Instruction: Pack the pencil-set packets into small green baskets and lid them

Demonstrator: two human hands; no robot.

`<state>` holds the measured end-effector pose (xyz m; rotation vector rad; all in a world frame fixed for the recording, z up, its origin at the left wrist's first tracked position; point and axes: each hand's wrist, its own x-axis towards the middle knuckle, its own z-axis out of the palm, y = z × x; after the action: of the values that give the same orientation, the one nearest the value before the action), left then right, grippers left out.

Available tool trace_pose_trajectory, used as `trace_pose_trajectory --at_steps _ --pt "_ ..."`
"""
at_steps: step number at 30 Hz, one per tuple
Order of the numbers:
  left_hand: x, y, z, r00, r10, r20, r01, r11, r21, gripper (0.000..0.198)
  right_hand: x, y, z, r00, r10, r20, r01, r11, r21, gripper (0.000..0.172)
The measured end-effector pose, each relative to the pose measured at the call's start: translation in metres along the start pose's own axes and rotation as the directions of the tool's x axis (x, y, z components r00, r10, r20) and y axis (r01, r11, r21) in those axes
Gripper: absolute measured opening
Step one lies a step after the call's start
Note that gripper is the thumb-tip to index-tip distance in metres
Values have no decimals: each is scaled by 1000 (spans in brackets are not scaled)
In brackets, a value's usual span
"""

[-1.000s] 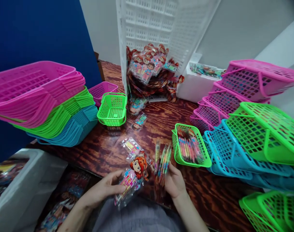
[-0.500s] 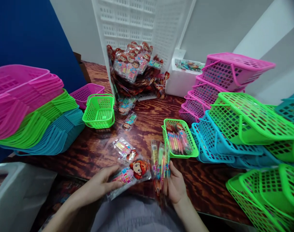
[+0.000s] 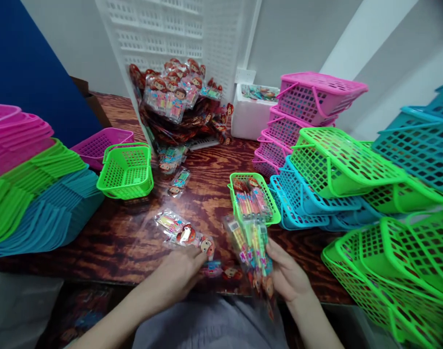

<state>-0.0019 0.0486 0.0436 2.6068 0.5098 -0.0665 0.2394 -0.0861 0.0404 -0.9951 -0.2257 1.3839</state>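
In the head view, my right hand grips a bundle of clear plastic packets, fanned slightly and holding colourful sticks with red-haired cartoon heads. My left hand is low over the table, palm down, its fingers closed at the edge of a cartoon packet; the fingertips are partly hidden. Touching that packet, a shiny packet lies to its upper left. Another packet lies just right of my left fingers. Beyond the bundle, a green basket holds several upright packets.
An empty green basket stands left, before a pink basket. Nested baskets rise at far left. A white crate spills packets at the back, beside a white foam box. Filled baskets are stacked right.
The large packet in my left hand is gone from it, and that hand now reaches onto packets on the table. The right-hand bundle has tilted and swung. The view has shifted right.
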Motion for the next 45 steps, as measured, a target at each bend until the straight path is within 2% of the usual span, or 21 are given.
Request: trace_pose_trajectory --at_steps 4,6,7,8,9,11,13,14,17,19,23,28,33,39,45 --pt "31 26 13 984 178 6 -177 976 128 9 -5 -28 -13 996 -83 -41 78 990 -116 49" --pt "42 33 22 974 227 7 -224 958 181 8 -9 -36 -19 986 -155 -68 133 957 -258 52" --pt "45 36 26 969 247 3 -242 949 203 9 -11 -39 -23 972 -222 -81 177 911 -373 51" --pt "47 37 30 964 266 -1 -259 941 218 9 -13 -40 -26 950 -304 -78 222 827 -517 49" --pt "47 37 33 960 281 -2 -273 936 222 10 -16 -41 -29 921 -386 -49 257 699 -667 46" --pt "44 37 36 954 299 -15 -290 936 201 12 -19 -40 -31 878 -469 98 292 362 -885 39" --pt "39 34 38 956 288 -52 -276 947 165 18 -19 -35 -29 869 -411 276 330 65 -942 35" --pt "37 33 39 959 274 -70 -262 954 147 22 -17 -31 -26 867 -359 346 356 -38 -934 34" --pt "29 25 44 970 220 -103 -210 973 101 34 -7 -15 -15 872 -216 439 396 -216 -893 35" --pt "23 20 49 977 171 -131 -165 985 51 43 2 -5 -10 880 -160 447 400 -254 -880 36" --pt "10 12 64 974 60 -218 -90 988 -127 64 13 6 -11 884 -145 444 403 -244 -882 36" --pt "0 9 79 948 -23 -316 -61 966 -252 80 5 14 -14 901 -94 423 392 -240 -888 33" --pt "-3 12 90 928 -49 -369 -50 965 -256 86 -7 24 -9 903 -83 420 396 -212 -893 31" --pt "-5 14 97 908 -106 -405 -19 956 -293 90 -1 27 -19 914 -108 391 375 -145 -916 32" --pt "-6 16 100 904 -134 -407 -13 941 -339 89 -2 28 -18 929 -85 361 345 -154 -926 32"
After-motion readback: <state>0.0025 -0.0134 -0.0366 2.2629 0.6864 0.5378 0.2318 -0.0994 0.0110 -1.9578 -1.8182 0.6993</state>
